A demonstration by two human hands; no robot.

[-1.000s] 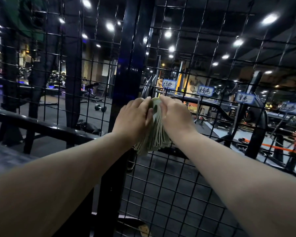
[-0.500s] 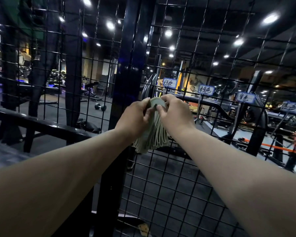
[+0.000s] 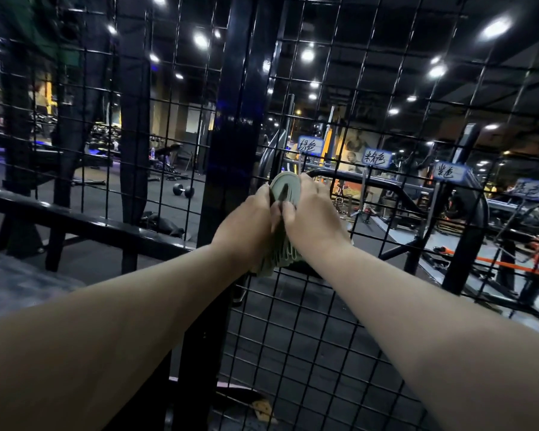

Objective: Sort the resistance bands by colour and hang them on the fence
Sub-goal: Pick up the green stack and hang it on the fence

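A thick bundle of pale green resistance bands (image 3: pixel 283 189) hangs against the black wire-mesh fence (image 3: pixel 324 321), just below the leftmost label card (image 3: pixel 310 145). My left hand (image 3: pixel 246 227) grips the bundle from the left and my right hand (image 3: pixel 311 217) grips it from the right, thumbs meeting in front. The looped top of the bands shows above my fingers and the loose ends fan out below my wrists. The hook or wire behind the bundle is hidden.
Three more label cards (image 3: pixel 376 157) (image 3: pixel 449 172) (image 3: pixel 535 189) are clipped along the fence to the right. A thick black post (image 3: pixel 231 119) stands left of the bands. Beyond the mesh are a dumbbell (image 3: pixel 183 190), a black rail (image 3: pixel 75 220) and gym machines.
My hands have shifted slightly lower on the bundle and closed tighter around it, so more of the looped top shows above my fingers. The view has tilted a little.
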